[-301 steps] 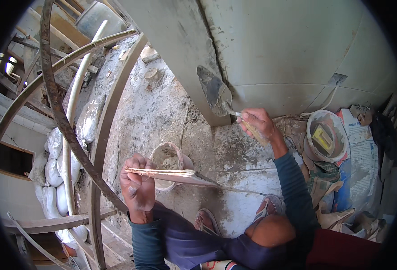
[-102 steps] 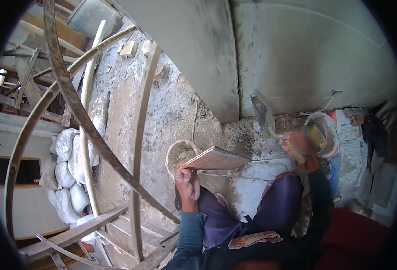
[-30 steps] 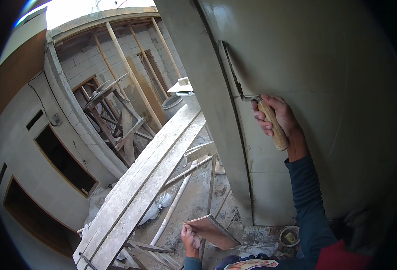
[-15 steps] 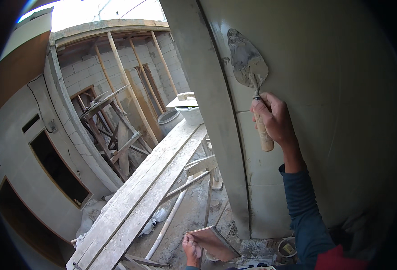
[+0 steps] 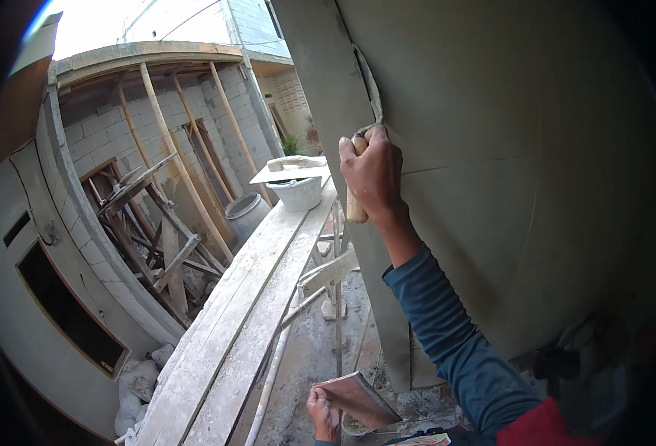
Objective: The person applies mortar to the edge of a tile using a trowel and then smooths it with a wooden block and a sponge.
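Observation:
My right hand (image 5: 372, 171) is closed around the wooden handle (image 5: 356, 212) of a trowel, raised against the grey-green wall. The trowel's blade (image 5: 369, 82) is seen nearly edge-on along the dark vertical joint between a grey post (image 5: 313, 67) and the flat wall panel (image 5: 536, 171). Low at the bottom, my left hand (image 5: 322, 409) grips the edge of a square board (image 5: 356, 398) with a reddish-brown face, held out over the dusty floor below. My right forearm in a dark teal sleeve crosses the lower right.
A plank platform (image 5: 231, 312) runs along the left, carrying a grey bucket (image 5: 293, 196) topped by a white float (image 5: 287, 169). Behind are a drum (image 5: 247, 223), wooden props (image 5: 157, 111), blockwork and timber scaffolding. White sacks (image 5: 131, 394) lie low left; braces and a pipe (image 5: 268, 394) are beneath the planks.
The view has swung up from the floor to the wall. In the last half second, my right hand has moved left toward the joint, and the trowel blade has turned from face-on to edge-on.

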The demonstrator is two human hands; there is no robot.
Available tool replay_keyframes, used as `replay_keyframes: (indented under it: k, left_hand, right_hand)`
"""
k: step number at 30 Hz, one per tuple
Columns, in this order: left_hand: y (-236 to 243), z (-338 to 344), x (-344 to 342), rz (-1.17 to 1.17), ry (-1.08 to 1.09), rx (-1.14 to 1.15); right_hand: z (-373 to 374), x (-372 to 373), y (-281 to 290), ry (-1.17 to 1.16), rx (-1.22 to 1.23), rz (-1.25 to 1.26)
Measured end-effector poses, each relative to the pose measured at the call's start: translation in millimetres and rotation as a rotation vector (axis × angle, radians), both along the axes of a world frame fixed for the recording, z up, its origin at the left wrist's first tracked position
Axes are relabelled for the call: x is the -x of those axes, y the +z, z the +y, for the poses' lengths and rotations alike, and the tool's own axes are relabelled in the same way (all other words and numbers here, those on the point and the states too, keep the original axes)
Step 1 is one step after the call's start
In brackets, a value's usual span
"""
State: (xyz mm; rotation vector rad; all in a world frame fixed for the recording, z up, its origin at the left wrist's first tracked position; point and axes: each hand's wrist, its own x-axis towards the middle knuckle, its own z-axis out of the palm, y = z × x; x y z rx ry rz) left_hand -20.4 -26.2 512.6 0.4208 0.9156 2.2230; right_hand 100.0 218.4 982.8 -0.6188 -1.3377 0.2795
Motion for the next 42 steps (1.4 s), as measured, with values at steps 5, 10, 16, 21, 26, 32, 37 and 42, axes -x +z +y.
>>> replay_keyframes:
  k: [5, 10, 16, 21, 26, 32, 37, 42]
  left_hand:
    - [-2.4, -1.5, 15.4, 0.002, -0.062, 0.025]
    - [-13.6, 0.6, 36.3, 0.06, -0.141, 0.051]
    - [-14.0, 0.4, 41.0, 0.081, -0.14, 0.03]
    - [-7.9, 1.2, 25.5, 0.083, -0.016, 0.035]
    - [-0.7, 3.8, -2.1, 0.11, 0.115, 0.011]
    - [3.5, 8.6, -34.2, 0.07, 0.226, -0.003]
    - [15.4, 9.9, -58.6, 0.031, 0.305, 0.005]
    - [16.8, -0.4, -72.0, 0.092, 0.365, 0.043]
  right_hand:
    - [-6.5, 5.8, -18.4, -0.121, 0.037, -0.06]
    - [-17.9, -39.5, -64.9, -0.035, 0.029, -0.049]
    - [4.0, -126.9, -21.5, 0.69, 0.235, 0.004]
    - [57.9, -122.9, 14.6, 1.175, 0.265, -0.025]
    - [73.1, -99.3, 14.0, 1.631, 0.377, 0.056]
    - [102.7, -117.7, 5.7, 1.848, 0.33, 0.047]
    - [101.0, -101.1, 10.6, 1.797, 0.445, -0.007]
    - [90.9, -125.8, -25.6, 1.777, 0.405, -0.007]
